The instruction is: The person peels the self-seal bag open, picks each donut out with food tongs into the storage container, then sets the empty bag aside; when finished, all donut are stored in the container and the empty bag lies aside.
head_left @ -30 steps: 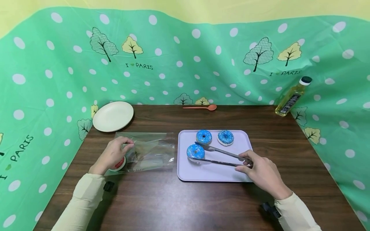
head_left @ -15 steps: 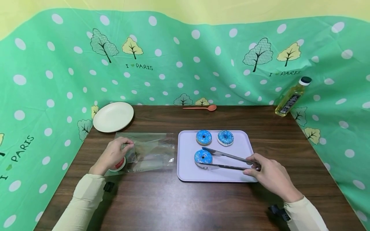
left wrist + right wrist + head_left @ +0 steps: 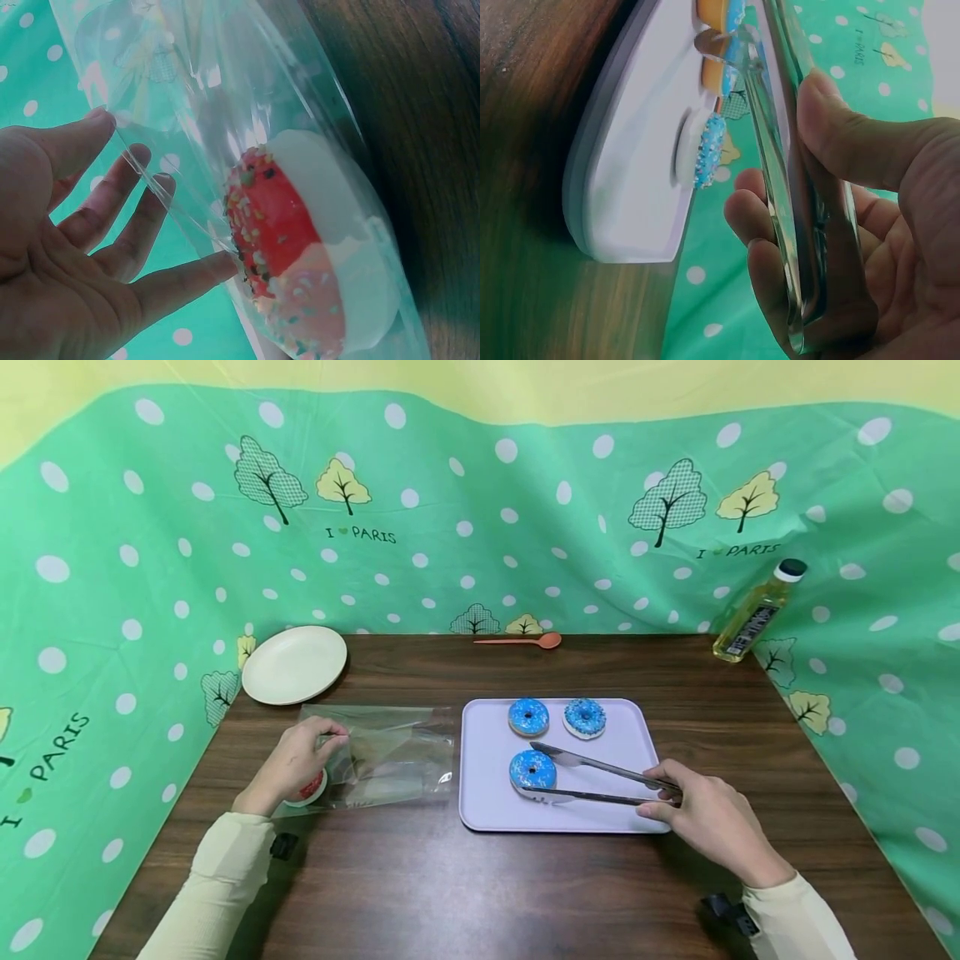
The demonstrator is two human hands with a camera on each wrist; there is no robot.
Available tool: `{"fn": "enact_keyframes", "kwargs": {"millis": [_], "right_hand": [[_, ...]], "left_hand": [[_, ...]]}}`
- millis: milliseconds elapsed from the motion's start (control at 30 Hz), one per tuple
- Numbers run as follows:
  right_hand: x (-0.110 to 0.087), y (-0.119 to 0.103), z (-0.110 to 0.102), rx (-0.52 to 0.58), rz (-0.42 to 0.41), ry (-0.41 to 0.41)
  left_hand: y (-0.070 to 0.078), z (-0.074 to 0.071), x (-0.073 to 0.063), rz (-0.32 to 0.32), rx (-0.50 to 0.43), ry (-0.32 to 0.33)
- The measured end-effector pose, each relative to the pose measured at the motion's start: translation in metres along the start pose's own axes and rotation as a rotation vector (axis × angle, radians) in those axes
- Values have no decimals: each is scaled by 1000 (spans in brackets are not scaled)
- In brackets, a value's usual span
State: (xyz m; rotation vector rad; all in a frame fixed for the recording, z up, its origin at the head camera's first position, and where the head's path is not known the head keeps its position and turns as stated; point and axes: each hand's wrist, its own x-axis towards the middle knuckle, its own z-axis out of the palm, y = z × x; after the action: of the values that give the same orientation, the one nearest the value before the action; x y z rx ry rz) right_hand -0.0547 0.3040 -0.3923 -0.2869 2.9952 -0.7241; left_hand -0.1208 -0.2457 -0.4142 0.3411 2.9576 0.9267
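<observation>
My left hand (image 3: 292, 764) pinches the edge of a clear plastic bag (image 3: 397, 756) lying on the table. Inside the bag, in the left wrist view, is a red-topped doughnut (image 3: 281, 225) with sprinkles and a pale base; the hand partly hides it in the head view. My right hand (image 3: 712, 818) grips metal tongs (image 3: 600, 766) over a lilac tray (image 3: 483, 810). The tongs' tips lie on either side of a blue doughnut (image 3: 521, 765) at the tray's front left. Another blue doughnut (image 3: 528, 706) and a blue sprinkled doughnut (image 3: 592, 708) sit along the tray's back.
A white oval plate (image 3: 294, 665) stands at the back left. An orange spoon (image 3: 551, 641) lies along the table's back edge. At the back right, an oil bottle (image 3: 753, 618) is near the polka-dot cloth (image 3: 465, 485) that surrounds the table.
The front blue doughnut has moved rightward and slightly nearer on the tray, along with the tongs and right hand. My left hand keeps its place at the bag.
</observation>
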Motion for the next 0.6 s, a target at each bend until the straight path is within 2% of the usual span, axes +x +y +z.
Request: {"fn": "enact_keyframes", "kwargs": {"millis": [200,600], "right_hand": [[1,1,-1,10,21,6],[7,-7,-7,34,-7,15]], "left_hand": [[0,0,0,-11,-4,-10],[-2,-1,0,0,5,5]]}}
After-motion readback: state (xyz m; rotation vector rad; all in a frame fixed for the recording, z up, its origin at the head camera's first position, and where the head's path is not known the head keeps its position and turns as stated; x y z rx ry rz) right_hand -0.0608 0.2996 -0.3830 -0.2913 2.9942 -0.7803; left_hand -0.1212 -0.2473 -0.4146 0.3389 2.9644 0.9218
